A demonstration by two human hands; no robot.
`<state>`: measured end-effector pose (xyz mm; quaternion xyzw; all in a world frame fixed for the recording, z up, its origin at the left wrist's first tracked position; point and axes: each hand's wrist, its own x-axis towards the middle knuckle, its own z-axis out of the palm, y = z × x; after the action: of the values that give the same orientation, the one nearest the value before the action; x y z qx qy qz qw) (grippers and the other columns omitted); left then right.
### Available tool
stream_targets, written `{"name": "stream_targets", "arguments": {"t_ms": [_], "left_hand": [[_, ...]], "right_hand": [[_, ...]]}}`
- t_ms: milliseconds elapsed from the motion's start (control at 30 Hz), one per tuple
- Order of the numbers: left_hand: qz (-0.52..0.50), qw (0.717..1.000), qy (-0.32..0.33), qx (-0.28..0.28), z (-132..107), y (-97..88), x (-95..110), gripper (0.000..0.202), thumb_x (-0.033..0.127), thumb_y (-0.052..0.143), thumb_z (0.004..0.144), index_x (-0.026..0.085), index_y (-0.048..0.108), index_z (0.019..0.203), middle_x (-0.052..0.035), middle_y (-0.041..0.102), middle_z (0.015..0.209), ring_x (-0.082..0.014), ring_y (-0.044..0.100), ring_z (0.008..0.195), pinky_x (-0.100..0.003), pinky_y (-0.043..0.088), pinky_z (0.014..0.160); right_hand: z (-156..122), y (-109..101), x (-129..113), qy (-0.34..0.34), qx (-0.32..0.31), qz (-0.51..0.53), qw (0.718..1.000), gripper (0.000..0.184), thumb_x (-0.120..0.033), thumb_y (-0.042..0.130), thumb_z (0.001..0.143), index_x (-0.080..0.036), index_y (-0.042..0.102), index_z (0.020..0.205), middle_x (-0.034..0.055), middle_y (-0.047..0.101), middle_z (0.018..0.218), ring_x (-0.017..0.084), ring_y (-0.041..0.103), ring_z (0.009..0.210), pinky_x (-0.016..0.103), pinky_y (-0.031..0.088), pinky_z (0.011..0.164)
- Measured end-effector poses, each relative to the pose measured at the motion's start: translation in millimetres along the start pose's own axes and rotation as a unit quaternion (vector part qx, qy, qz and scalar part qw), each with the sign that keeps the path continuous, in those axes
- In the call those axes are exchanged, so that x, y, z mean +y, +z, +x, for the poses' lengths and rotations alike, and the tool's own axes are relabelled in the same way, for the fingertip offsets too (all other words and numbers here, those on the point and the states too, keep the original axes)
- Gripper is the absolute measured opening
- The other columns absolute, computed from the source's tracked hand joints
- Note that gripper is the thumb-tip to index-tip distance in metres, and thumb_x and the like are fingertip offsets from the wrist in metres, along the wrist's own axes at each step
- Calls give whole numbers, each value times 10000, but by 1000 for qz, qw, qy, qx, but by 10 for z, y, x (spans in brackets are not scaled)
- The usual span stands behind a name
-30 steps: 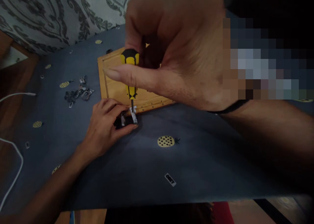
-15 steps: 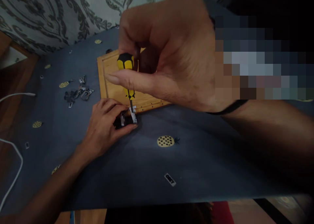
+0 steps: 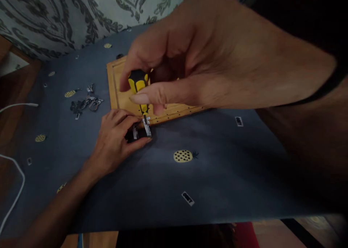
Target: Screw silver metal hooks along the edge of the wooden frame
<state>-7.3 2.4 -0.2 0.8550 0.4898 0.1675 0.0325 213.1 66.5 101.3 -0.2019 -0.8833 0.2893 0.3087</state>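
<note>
My right hand (image 3: 206,56) fills the upper middle of the view, fingers pinched round the handle of a yellow-and-black screwdriver (image 3: 139,85) held upright. Its tip rests on a small metal bracket part (image 3: 143,129) lying on the dark blue cloth. My left hand (image 3: 115,143) lies on the cloth with its fingers closed round that part, steadying it. The part sits just in front of the near edge of a wooden board (image 3: 115,85).
A pile of small metal parts (image 3: 85,103) lies on the blue pineapple-print cloth (image 3: 190,175) left of the board. A white cable (image 3: 16,106) runs along the far left. A grey patterned fabric (image 3: 54,19) hangs behind. The cloth's front edge is close below.
My right hand has turned over the screwdriver and dropped a little, with the handle lower than before. The left hand and the metal part have stayed put.
</note>
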Motion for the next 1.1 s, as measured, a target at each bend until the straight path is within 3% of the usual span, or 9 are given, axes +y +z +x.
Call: {"name": "stream_targets", "arguments": {"t_ms": [100,200,367,433,500,633,733,933,1100], "left_hand": [[3,1000,9,10,-1,8,-6,320,499,712,903,238,674,1085,-54,695,1062,-272,618,1025,-438,481,908],[7,1000,11,9,-6,19,-20,322,514,719,893,234,673,1045,-50,693,1023,-267,617,984,-430,486,882],[9,1000,13,10,-27,36,-35,321,497,695,919,228,673,1092,-47,688,1007,-256,616,977,-415,490,873],[10,1000,11,12,-31,35,-29,319,497,694,921,231,672,1095,-49,691,1019,-256,615,984,-414,490,876],[8,1000,7,11,-30,30,-18,324,507,698,915,232,672,1085,-52,690,1032,-259,613,989,-417,490,880],[2,1000,5,8,-17,22,2,328,507,710,903,234,676,1082,-52,688,1032,-269,614,998,-430,486,890],[0,1000,1,10,-5,16,11,321,504,723,892,242,680,1073,-43,690,1012,-269,616,989,-431,484,884],[-2,1000,1,1,11,2,30,334,472,746,876,221,688,1088,-65,692,1041,-291,607,1020,-458,474,909],[1,1000,-5,4,18,-7,52,310,466,741,880,238,689,1084,-47,692,1022,-280,606,1000,-444,476,892]], "right_hand": [[24,105,-14,81,134,-108,982,362,-312,775,696,-80,560,520,-144,400,400,-21,602,519,-53,229,433],[23,198,-27,-38,185,-34,981,600,-390,245,934,-73,433,462,-124,348,423,-70,555,449,-24,193,483],[-5,195,-11,-56,320,42,945,721,-490,121,946,-75,528,520,-128,457,480,-34,511,433,47,310,487],[-1,180,-6,-40,293,-8,955,721,-463,110,948,-59,518,512,-113,425,451,-30,528,444,51,278,480],[9,177,-6,26,234,-57,970,592,-464,335,952,-84,484,524,-109,416,462,15,628,557,35,307,489],[22,183,-9,127,156,-132,970,471,-461,736,799,-202,404,588,-93,408,584,148,702,924,186,590,790],[32,177,-12,106,151,-173,968,565,-455,711,843,-225,303,528,-94,334,515,153,701,935,282,558,969],[45,177,-6,90,166,-149,971,639,-600,429,966,-213,348,464,-53,388,451,166,695,1001,211,532,761],[38,183,19,41,177,-135,974,627,-583,463,958,-193,378,474,-77,402,427,100,688,810,188,507,694]]}}
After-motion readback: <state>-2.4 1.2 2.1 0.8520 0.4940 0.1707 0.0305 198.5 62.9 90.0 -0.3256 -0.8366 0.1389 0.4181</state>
